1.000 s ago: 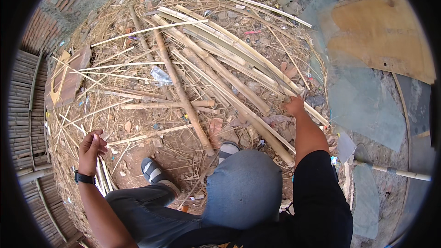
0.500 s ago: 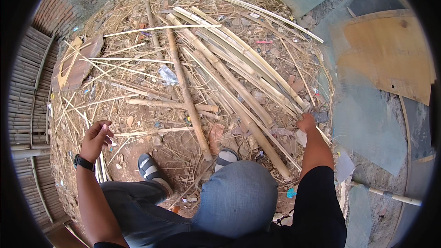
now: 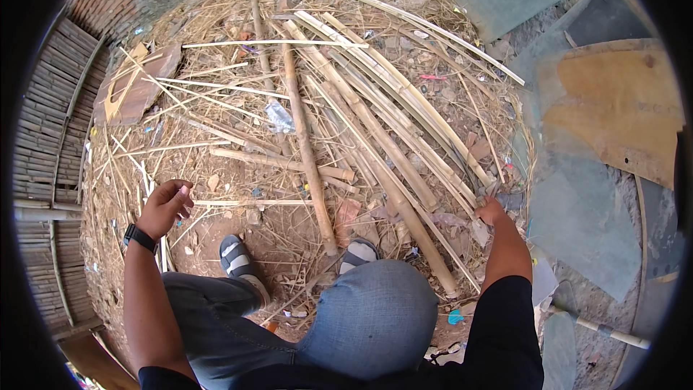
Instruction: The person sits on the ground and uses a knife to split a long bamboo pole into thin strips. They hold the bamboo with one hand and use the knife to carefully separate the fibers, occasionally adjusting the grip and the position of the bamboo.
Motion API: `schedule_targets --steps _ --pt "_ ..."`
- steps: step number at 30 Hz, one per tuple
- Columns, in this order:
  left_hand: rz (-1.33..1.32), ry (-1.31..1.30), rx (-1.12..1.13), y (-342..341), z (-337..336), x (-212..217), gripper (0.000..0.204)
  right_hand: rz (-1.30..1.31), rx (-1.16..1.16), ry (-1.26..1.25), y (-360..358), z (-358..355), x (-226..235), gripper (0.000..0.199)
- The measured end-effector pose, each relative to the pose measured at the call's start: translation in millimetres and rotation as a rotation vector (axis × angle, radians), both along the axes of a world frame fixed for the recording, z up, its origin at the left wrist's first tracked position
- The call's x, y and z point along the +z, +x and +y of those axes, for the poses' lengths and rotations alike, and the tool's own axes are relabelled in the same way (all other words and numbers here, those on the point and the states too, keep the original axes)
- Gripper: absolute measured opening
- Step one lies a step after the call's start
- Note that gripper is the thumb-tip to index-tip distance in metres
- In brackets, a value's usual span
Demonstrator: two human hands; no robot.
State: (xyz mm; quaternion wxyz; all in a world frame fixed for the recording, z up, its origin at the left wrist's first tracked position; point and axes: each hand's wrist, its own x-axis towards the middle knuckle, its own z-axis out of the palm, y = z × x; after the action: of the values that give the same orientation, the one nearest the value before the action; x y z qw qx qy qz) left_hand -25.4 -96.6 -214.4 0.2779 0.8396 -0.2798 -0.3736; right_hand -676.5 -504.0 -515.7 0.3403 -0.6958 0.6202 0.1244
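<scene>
My left hand [image 3: 164,209] hovers over the straw-strewn ground with its fingers loosely curled and apart, nothing visible in them; a dark watch [image 3: 140,237] is on that wrist. Low at the right end of the bamboo pile, my right hand [image 3: 491,211] is closed. What it grips is hidden, though bamboo strip ends lie right against it. Split bamboo strips [image 3: 404,87] and thicker bamboo poles [image 3: 375,130] run slantwise from the far middle toward my right. Another brown pole [image 3: 307,152] lies lengthwise in front of my feet.
Thin pale strips [image 3: 216,87] and a brown board [image 3: 137,87] lie to the left, beside a bamboo wall [image 3: 61,115]. A clear plastic piece [image 3: 279,117] rests mid-ground. Glass-like sheets [image 3: 585,202] and a tan panel [image 3: 613,101] stand at right. My sandalled feet [image 3: 242,263] are near the poles.
The view has shifted a little, so the ground appears lower and further right. My right hand stays closed by the strip ends; my left hand remains raised with its fingers curled slightly more.
</scene>
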Motion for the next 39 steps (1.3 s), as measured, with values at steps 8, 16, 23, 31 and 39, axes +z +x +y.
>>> schedule_targets --steps 8,16,23,31,39 --pt "0.034 -0.050 -0.042 -0.8 -12.7 8.3 0.041 -0.064 -0.051 -0.252 -29.0 35.2 -6.9 0.068" --pt "0.083 -0.125 -0.090 -13.6 -6.6 24.7 0.037 -0.230 0.122 -0.240 7.6 95.8 91.7 0.048" --pt "0.100 -0.174 -0.127 -16.6 5.5 33.3 0.028 -0.119 0.134 -0.220 24.7 125.4 172.3 0.049" --pt "0.116 -0.267 -0.160 -0.6 29.7 29.4 0.030 0.030 0.090 -0.267 36.0 132.0 307.2 0.042" --pt "0.118 -0.331 -0.162 17.9 49.6 37.4 0.032 0.156 0.116 -0.391 1.2 170.0 417.5 0.029"
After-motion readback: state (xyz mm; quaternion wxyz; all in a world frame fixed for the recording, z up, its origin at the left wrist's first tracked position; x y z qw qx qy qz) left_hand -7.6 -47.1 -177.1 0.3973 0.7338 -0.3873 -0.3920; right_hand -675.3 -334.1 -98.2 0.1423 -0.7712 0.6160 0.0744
